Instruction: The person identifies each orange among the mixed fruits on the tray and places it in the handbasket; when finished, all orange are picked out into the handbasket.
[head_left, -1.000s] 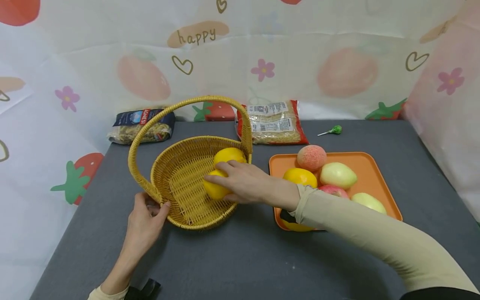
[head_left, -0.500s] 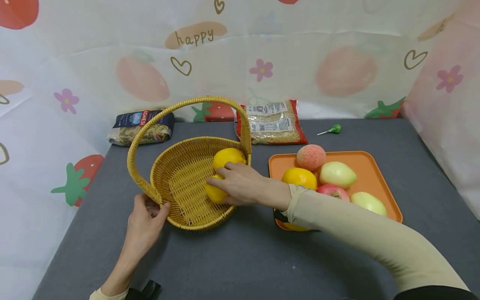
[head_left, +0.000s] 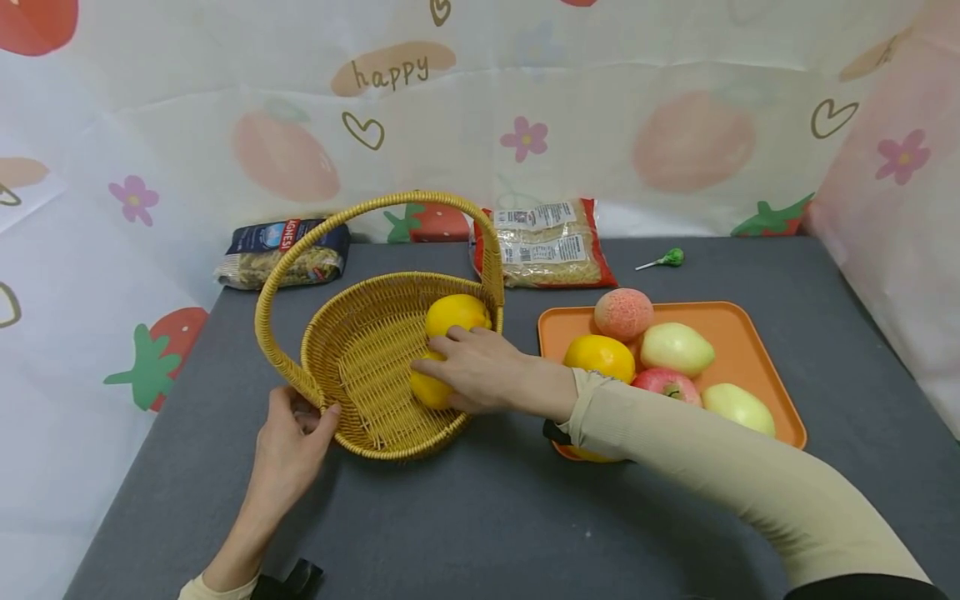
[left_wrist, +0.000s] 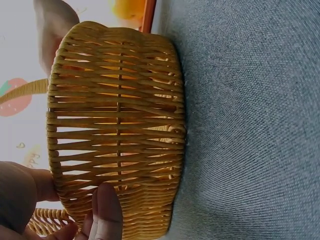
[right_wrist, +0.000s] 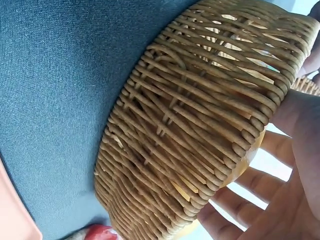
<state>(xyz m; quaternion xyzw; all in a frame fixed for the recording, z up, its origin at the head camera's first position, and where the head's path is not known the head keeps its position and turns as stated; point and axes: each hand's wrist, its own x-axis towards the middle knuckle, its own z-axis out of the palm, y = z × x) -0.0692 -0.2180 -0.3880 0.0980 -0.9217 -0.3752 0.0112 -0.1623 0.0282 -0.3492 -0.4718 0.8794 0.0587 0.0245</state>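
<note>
A yellow wicker basket point(head_left: 367, 375) with a tall arched handle stands on the grey table. My left hand point(head_left: 294, 450) pinches its left rim at the foot of the handle; in the left wrist view, fingers point(left_wrist: 107, 210) lie against the outer weave. Over the right rim reaches my right hand point(head_left: 487, 371), its fingers curled round a lemon point(head_left: 431, 390) inside the basket, partly hidden by the hand. A second lemon point(head_left: 457, 313) lies just behind it, against the right wall. The right wrist view shows the basket's side point(right_wrist: 200, 115) between camera and fruit.
Right of the basket, an orange tray point(head_left: 723, 321) holds a peach point(head_left: 624, 314), a yellow fruit point(head_left: 600, 357), a red fruit point(head_left: 666, 383) and pale green fruits point(head_left: 677, 348). Behind are a pasta bag point(head_left: 288, 252), a red-edged clear packet point(head_left: 547, 246) and a green lollipop point(head_left: 672, 257).
My right hand and the nearer lemon have shifted slightly toward the front of the basket. The left hand keeps its hold, and the basket stays in place.
</note>
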